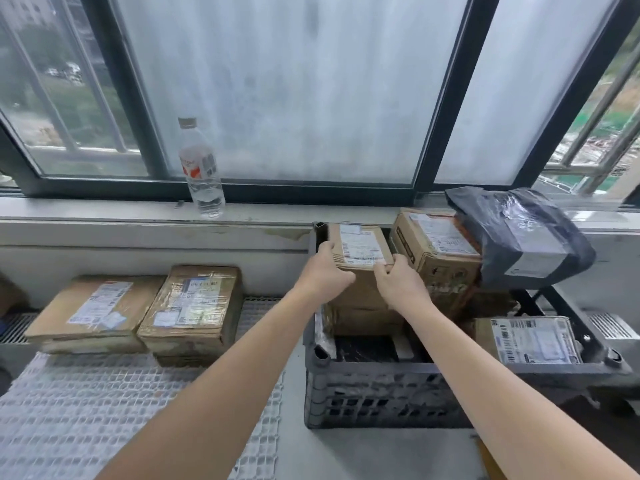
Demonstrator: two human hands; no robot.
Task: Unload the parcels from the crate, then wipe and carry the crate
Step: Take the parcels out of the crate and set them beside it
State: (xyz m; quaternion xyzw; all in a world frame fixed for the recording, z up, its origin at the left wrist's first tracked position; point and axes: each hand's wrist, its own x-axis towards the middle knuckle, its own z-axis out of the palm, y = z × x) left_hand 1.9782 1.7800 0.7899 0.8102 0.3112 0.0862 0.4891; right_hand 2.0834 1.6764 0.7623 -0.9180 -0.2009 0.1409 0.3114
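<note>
A dark grey slatted crate (pixel 381 396) stands at the right, packed with parcels. Both my hands grip a small labelled cardboard box (pixel 358 245) at the back of the crate: my left hand (pixel 323 271) holds its left near corner, my right hand (pixel 398 282) its right near corner. Beside it in the crate are a larger brown box (pixel 438 252), a black plastic mailer bag (pixel 519 237) on top at the right, and a flat labelled parcel (pixel 533 339) at the front right. Two flat cardboard parcels (pixel 93 310) (pixel 195 306) lie outside the crate at the left.
The two parcels rest on a white mesh mat (pixel 104 410). A clear water bottle (pixel 201 168) stands on the window sill (pixel 104 211) behind them. A dark-framed window (pixel 277 98) fills the back. The crate's front left compartment shows dark contents.
</note>
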